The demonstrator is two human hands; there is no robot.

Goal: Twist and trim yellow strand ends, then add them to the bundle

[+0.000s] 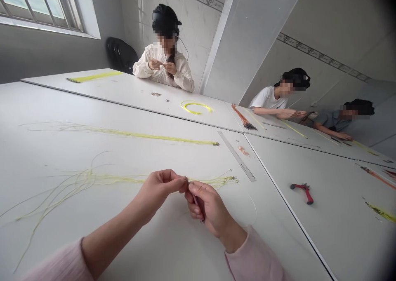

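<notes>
My left hand (162, 188) is closed, thumb and index finger pinched on something too small to make out. Its fingertips meet those of my right hand (208, 204), whose fingers wrap round a thin dark pinkish tool (199, 210) with its tip at the pinch. Behind both hands lies a loose bundle of pale yellow lines (114, 178), with small hooks (232, 179) at its right end. Farther back, a straighter yellow bundle (161, 137) ends in a dark cluster (215, 144).
A clear ruler (236, 155) lies beside small orange pieces (243, 151). Red-handled pliers (305, 191) rest on the right table. Across the tables, several people work with their hands near a yellow coil (196, 107) and an orange bundle (241, 116).
</notes>
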